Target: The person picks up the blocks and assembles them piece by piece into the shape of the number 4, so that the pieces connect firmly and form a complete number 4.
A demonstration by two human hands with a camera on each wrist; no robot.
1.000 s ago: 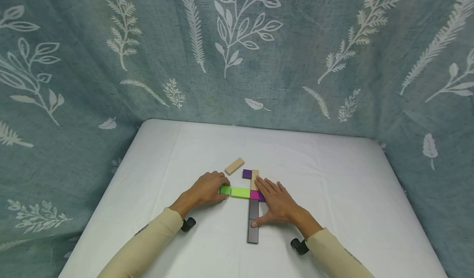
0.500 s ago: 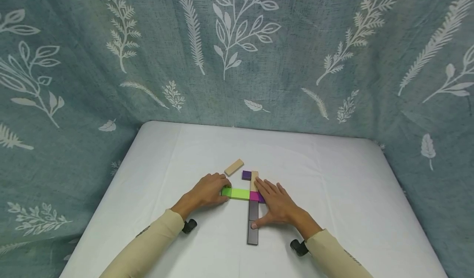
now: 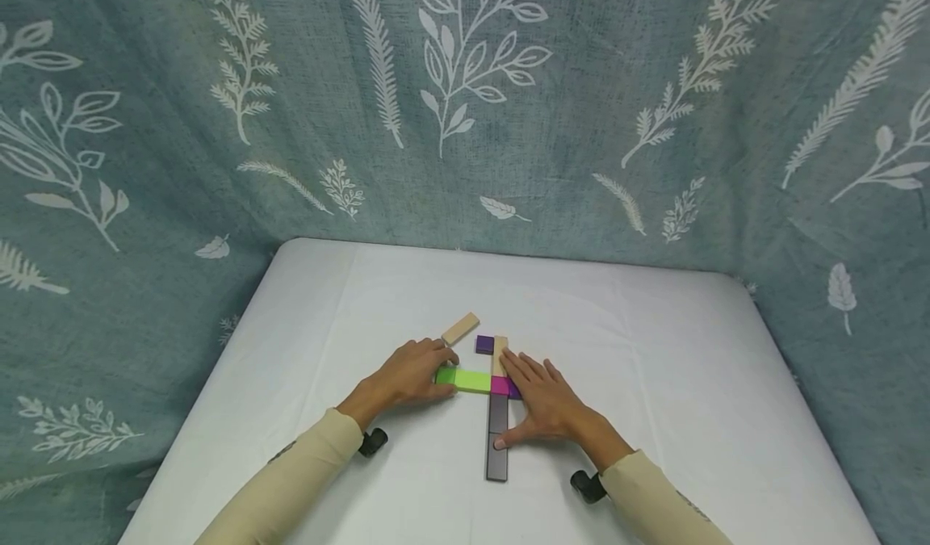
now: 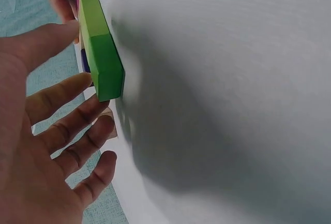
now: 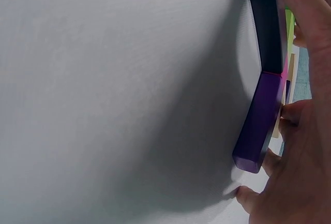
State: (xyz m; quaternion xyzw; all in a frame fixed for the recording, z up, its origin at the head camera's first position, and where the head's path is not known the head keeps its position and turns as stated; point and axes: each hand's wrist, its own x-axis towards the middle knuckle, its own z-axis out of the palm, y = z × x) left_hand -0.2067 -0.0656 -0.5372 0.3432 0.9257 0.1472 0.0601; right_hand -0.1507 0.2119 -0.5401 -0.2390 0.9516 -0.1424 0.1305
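My left hand (image 3: 412, 372) has its thumb and fingers loosely spread around a green block (image 3: 446, 376), fingertips right by its edges. That block lies end to end with a lime block (image 3: 473, 381), which reaches a magenta block (image 3: 500, 385). Over the right side of this cross-shaped layout lies my right hand (image 3: 546, 400), fingers extended. Its fingertips are at the upright wooden block (image 3: 500, 354), its thumb on the grey blocks (image 3: 497, 416). A purple block (image 5: 257, 123) is partly covered by that hand in the head view. Its full length shows in the right wrist view.
A loose wooden block (image 3: 461, 329) lies slanted beyond my left fingers. A small dark purple block (image 3: 484, 344) sits beside the top of the upright wooden one. The white-covered table (image 3: 617, 327) ends at a teal leaf-patterned curtain (image 3: 465, 190).
The green block has slid right and closed its gap with the lime block. My left fingertips have then moved slightly further right, loosening around it. The right hand has stayed in place.
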